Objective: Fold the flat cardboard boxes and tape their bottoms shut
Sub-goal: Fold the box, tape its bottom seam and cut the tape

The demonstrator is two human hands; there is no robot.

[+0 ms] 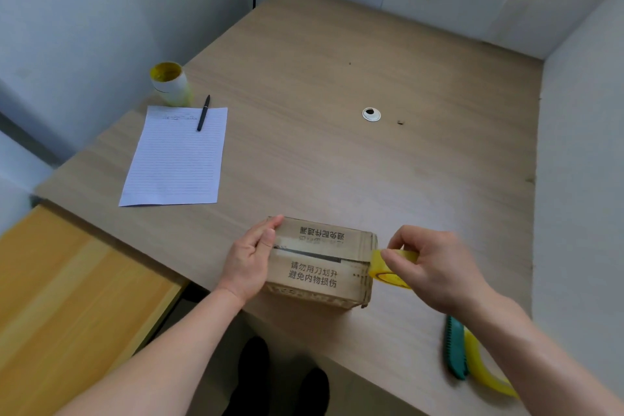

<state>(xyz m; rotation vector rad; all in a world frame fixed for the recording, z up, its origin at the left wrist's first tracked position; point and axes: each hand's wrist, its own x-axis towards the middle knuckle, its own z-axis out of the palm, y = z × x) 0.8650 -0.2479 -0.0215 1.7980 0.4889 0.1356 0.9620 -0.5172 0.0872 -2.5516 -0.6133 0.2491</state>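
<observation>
A small brown cardboard box [320,275] with printed Chinese text sits near the table's front edge, its flaps closed upward. A strip of clear tape runs across the seam between the flaps. My left hand [251,258] presses on the box's left end, thumb on the tape. My right hand [435,267] holds a yellow tape roll [388,268] against the box's right edge.
A green tape cutter [456,348] lies beside another yellow tape roll [483,365] at the front right. Lined paper [175,159] with a black pen [203,112] and a yellow roll [170,82] sit at the left. A cable hole [371,114] is mid-table [337,159]. White walls enclose the table.
</observation>
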